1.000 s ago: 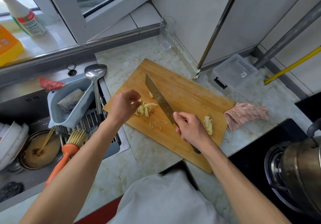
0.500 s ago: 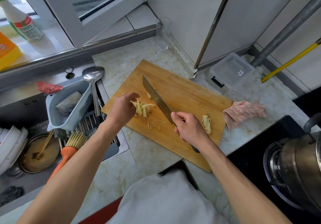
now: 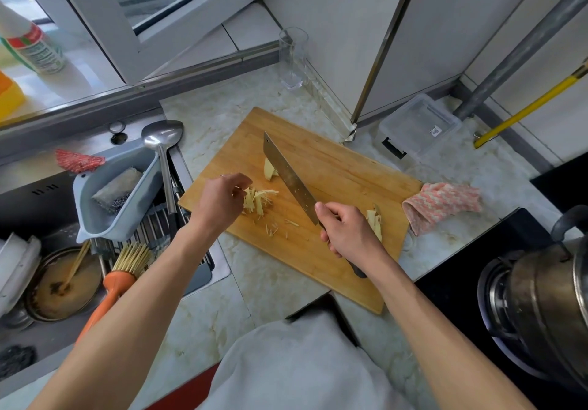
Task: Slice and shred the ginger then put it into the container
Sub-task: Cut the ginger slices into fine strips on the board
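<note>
On board (image 3: 334, 171), knife (image 3: 291, 179) blade pointing away-left, ginger shreds (image 3: 257, 201) alongside

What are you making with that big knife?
A person is cutting ginger on a wooden cutting board. The right hand grips the cleaver, its blade resting on the board. The left hand gathers a small pile of ginger shreds. A ginger chunk lies beside the blade, and a few slices lie by the right hand. The clear plastic container sits on the counter past the board, with no ginger in it that I can see.
</note>
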A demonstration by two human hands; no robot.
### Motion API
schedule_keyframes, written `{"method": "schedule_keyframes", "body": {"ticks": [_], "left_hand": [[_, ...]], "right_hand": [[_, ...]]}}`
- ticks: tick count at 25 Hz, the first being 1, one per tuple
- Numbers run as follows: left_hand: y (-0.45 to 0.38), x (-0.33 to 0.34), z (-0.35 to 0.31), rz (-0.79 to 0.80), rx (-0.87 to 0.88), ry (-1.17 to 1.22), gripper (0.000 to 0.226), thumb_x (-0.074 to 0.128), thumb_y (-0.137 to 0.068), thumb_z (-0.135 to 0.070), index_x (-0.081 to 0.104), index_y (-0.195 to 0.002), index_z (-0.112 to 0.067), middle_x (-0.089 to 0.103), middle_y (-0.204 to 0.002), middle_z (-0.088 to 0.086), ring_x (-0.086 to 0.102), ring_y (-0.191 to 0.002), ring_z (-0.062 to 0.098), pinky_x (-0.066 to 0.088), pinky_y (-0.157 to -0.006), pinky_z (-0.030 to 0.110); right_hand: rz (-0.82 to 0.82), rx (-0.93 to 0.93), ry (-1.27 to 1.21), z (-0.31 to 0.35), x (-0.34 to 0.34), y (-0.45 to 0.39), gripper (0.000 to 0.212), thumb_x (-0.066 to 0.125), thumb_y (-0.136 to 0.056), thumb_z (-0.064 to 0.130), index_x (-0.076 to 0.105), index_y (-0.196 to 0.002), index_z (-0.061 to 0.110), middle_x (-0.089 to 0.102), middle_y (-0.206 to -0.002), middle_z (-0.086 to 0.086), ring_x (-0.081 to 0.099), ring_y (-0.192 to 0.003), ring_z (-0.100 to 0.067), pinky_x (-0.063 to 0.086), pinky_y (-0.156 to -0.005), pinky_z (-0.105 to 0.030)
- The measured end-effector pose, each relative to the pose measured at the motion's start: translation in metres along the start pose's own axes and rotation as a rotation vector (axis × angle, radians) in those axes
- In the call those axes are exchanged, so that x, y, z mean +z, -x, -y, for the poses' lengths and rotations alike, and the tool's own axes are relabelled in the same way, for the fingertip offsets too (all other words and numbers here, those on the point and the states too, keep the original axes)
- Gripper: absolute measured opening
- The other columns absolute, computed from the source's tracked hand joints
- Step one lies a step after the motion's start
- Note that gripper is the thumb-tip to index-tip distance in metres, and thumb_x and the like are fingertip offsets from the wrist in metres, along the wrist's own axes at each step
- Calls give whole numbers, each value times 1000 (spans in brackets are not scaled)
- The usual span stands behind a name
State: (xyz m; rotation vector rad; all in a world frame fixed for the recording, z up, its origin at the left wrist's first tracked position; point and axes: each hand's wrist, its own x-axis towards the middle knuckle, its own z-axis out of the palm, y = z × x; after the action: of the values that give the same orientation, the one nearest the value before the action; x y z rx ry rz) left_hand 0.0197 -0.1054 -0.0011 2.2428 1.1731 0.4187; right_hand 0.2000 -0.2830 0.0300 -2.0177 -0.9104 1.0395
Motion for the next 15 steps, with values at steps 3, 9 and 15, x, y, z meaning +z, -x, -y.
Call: {"method": "schedule_keyframes", "body": {"ticks": [3, 9, 15], "left_hand": [[-1, 1, 0, -20, -2, -29, 28, 70, -88, -4, 71, -115, -9, 71, -105, 10, 67, -85, 21, 55, -79, 31], [-14, 6, -3, 13, -39, -54, 51, 48, -81, 18, 73, -114, -13, 68, -121, 9, 66, -104, 26, 56, -85, 38], [-45, 14, -15, 47, -2, -50, 30, 57, -94, -5, 70, -119, -15, 66, -116, 7, 64, -96, 23, 57, -82, 41]], "right_hand": [[10, 1, -2, 1, 0, -2, 52, 45, -102, 51, 56, -83, 4, 59, -62, -3, 48, -47, -11, 39, -51, -33], [0, 56, -75, -2, -10, -3, 48, 46, -103, 47, 61, -88, 3, 57, -61, -4, 46, -47, -16, 38, -48, -32], [-32, 101, -154, 3, -14, -5, 39, 47, -104, 41, 57, -76, 16, 56, -63, -4, 45, -48, -18, 38, -45, -28]]}}
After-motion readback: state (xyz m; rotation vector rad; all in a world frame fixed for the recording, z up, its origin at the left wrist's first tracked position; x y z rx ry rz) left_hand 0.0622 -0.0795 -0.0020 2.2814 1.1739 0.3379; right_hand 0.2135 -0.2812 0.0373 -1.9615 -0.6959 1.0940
